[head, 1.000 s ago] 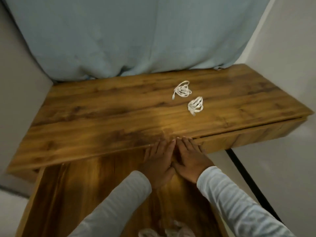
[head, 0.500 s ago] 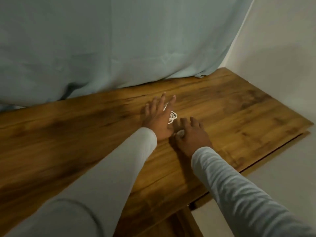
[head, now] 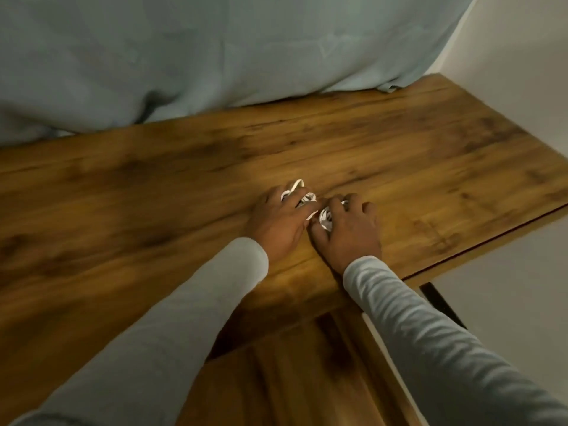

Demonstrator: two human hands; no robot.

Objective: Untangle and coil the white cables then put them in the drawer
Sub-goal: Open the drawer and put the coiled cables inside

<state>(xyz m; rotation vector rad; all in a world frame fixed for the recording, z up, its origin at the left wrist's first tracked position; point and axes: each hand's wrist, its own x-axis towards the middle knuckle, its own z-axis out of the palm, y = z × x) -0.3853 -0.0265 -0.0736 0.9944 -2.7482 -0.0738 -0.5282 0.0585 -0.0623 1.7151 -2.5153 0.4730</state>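
Two white coils on the tabletop [head: 430, 167]: far coil [head: 302, 196] at 10 o'clock of near coil [head: 325, 219], both partly hidden under fingers.

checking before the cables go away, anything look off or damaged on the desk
Nothing stands out. The left hand and right hand each cover a white cable bundle on the intact wooden desk; nothing spilled.

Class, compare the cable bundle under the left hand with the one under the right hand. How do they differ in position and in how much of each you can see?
The left bundle lies farther back on the desk than the right bundle. A loop of the left bundle pokes out past the left hand; the right bundle shows only between thumb and fingers of the right hand. Both are white and gripped on the desk.
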